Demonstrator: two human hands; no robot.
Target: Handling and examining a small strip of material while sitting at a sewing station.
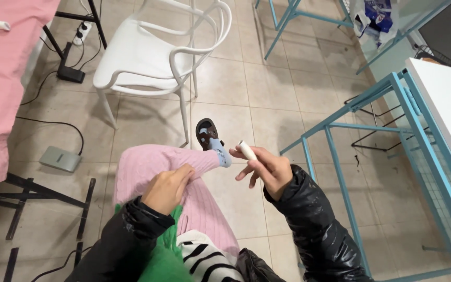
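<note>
Right now R hand (268,168) pinches small white tube (247,150) w/ fingers; L hand (167,189) curled closed on pink knee (147,162). Loose pinch, so tube prob could slip to floor (236,83).

bright, even light; wide-angle edge distortion

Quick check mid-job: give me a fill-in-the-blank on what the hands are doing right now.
1. The right hand holds a small ____ cylinder.
2. The left hand rests on the ____ knitted trouser leg.
3. The chair ahead is ____.

Missing words: white; pink; white
</note>
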